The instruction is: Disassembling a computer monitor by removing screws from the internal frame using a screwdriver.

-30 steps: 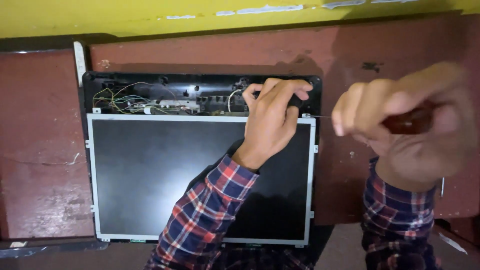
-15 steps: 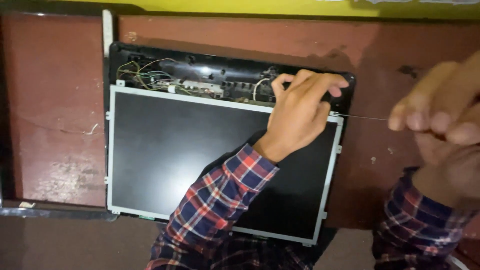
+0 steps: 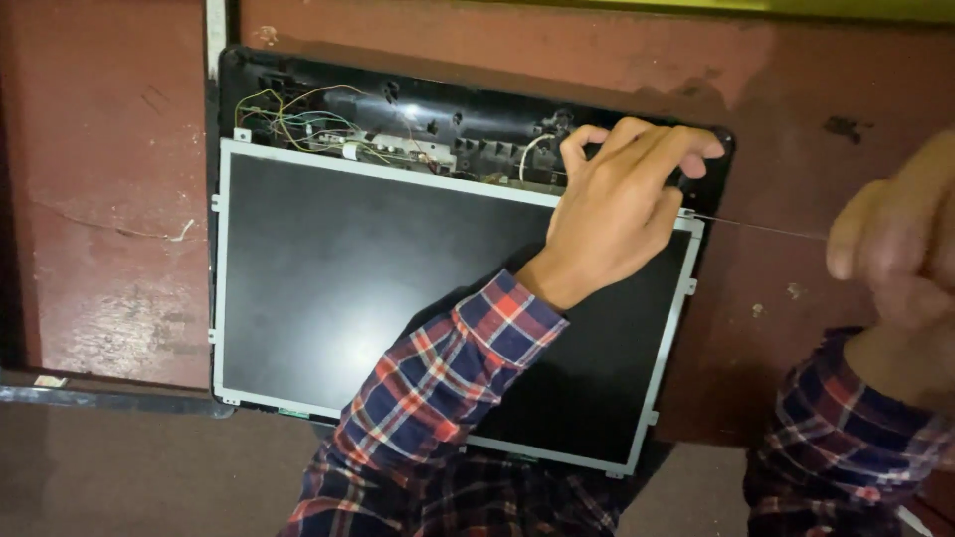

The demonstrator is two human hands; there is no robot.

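Plaid-sleeved left hand (image 3: 617, 204) presses on the upper right corner of the bare display panel (image 3: 398, 288), fingers curled over its black back cover (image 3: 477, 119). At right frame edge, the blurred right hand (image 3: 895, 249) pinches a thin screwdriver shaft (image 3: 756, 228) whose tip meets that corner.

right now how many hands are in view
2. The left hand rests on the top right corner of the screen panel. The right hand, blurred at the right edge, holds a thin screwdriver shaft.

An opened flat display panel (image 3: 398, 298) lies face-up, dark screen metal-framed, wires exposed at twelve o'clock. A thin screwdriver shaft (image 3: 756, 228) touches its two-o'clock corner.
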